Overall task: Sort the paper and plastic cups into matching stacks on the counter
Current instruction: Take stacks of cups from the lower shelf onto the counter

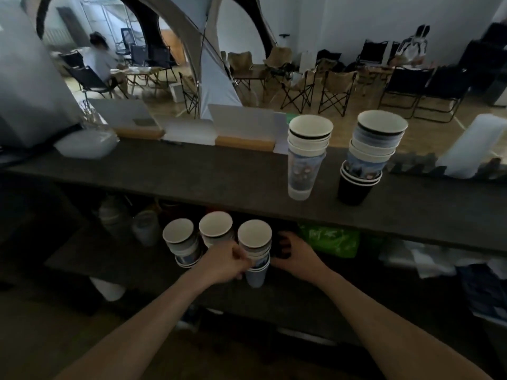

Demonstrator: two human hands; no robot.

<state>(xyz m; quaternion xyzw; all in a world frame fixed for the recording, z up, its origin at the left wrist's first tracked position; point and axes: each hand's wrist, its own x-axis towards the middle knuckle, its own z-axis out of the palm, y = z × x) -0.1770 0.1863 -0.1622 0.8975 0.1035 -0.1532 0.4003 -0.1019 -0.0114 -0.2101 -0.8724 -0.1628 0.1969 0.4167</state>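
Three stacks of paper cups stand on the lower shelf (137, 267) under the counter: a left stack (181, 242), a middle stack (215, 229) and a right stack (255, 250). My left hand (227, 260) grips the right stack from its left side, fingers curled round it. My right hand (295, 252) is on the stack's right side, its fingers curled in the dark behind the cups. On the counter (192, 174) above stand two more mixed stacks: one with a printed cup at its base (304, 160), one on black cups (365, 160).
A clear plastic lidded container (85, 144) sits on the counter's left. Wooden sign holders (244, 138) line its back edge. A green bag (329, 239) and white papers (425, 259) lie on the lower shelf to the right. Folding chairs fill the room beyond.
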